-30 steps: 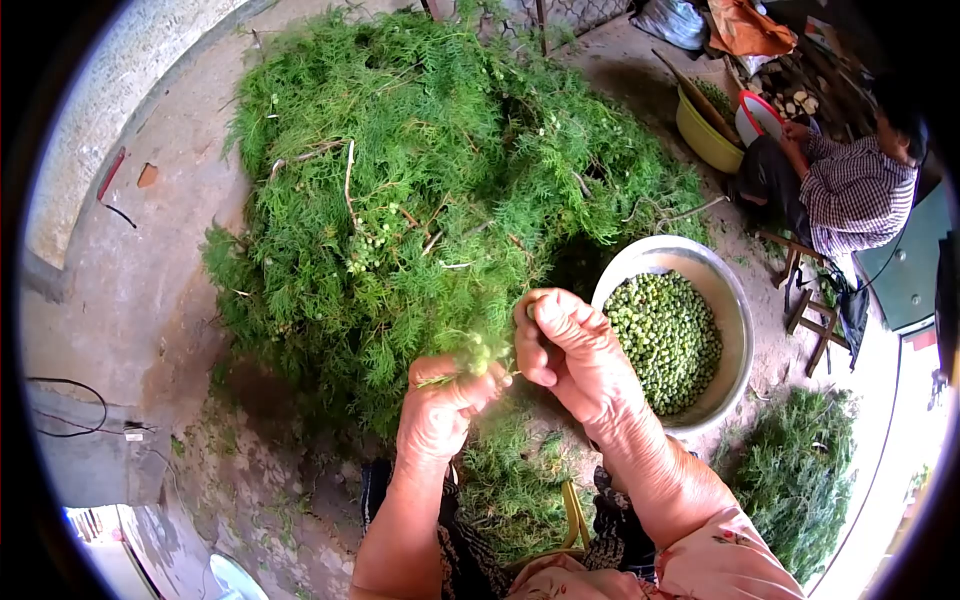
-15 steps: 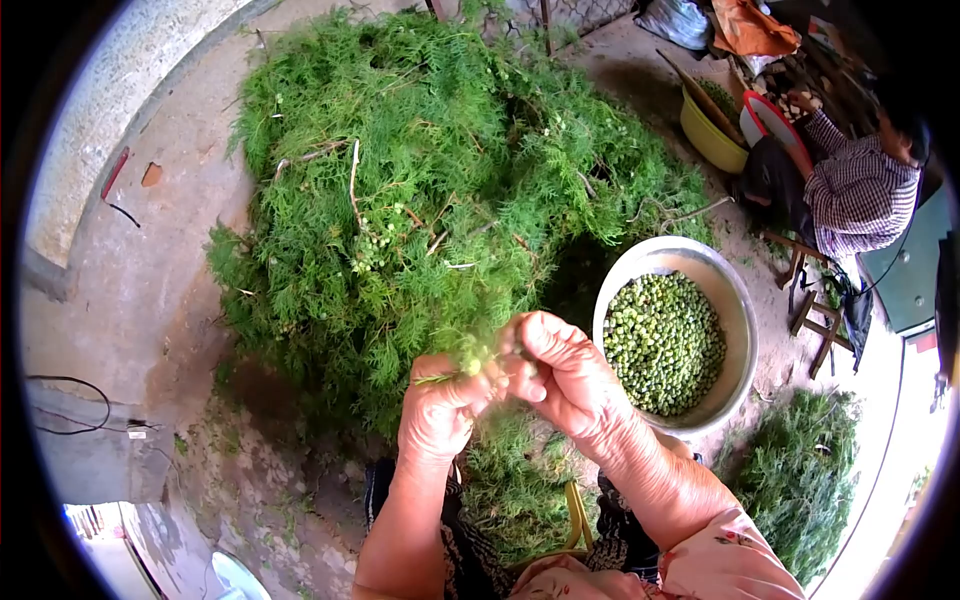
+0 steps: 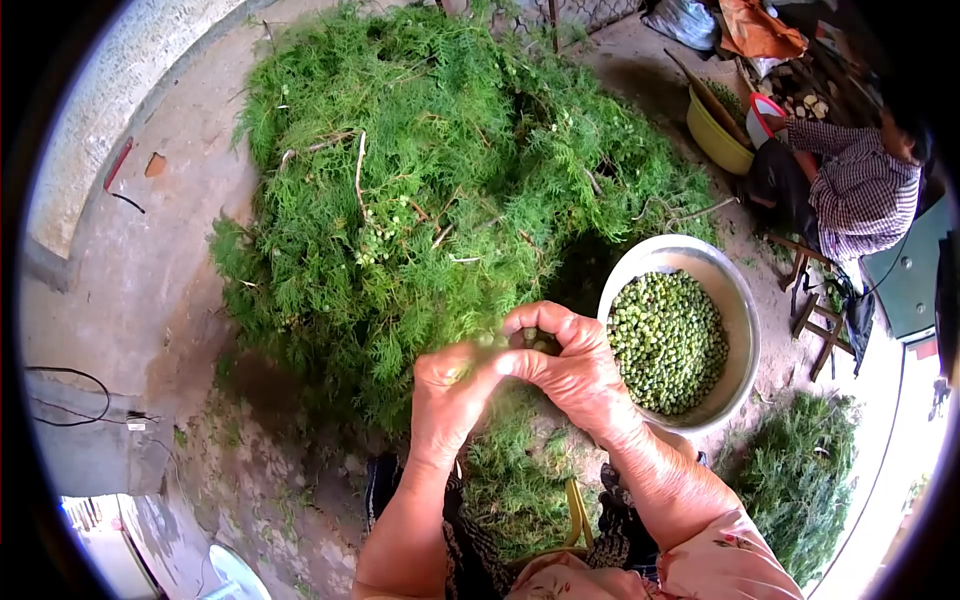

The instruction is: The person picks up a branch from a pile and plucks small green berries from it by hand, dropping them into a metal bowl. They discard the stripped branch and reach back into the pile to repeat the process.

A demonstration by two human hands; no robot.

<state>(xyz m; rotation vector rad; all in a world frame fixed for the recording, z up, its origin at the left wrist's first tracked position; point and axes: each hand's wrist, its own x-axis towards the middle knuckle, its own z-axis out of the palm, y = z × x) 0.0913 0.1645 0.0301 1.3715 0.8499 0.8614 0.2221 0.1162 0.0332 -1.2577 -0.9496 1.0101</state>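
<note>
My left hand is closed on a sprig, of which only a little blurred green shows between the fingers. Thumb and forefinger of my right hand touch the left fingertips, and several green cones lie inside its curled fingers. Both hands are over the near edge of a big heap of green branches. Just right of my right hand stands a metal basin holding many small green cones.
At the upper right, a person in a checked shirt sits near a yellow basin and a red-rimmed basin. A low wooden stool stands below. More cut greenery lies at the lower right, and some between my legs.
My right hand's fingers have spread into a wider curl, showing the cones inside. The sprig shows less in my left hand. The other person's arm and the red-rimmed basin have shifted.
</note>
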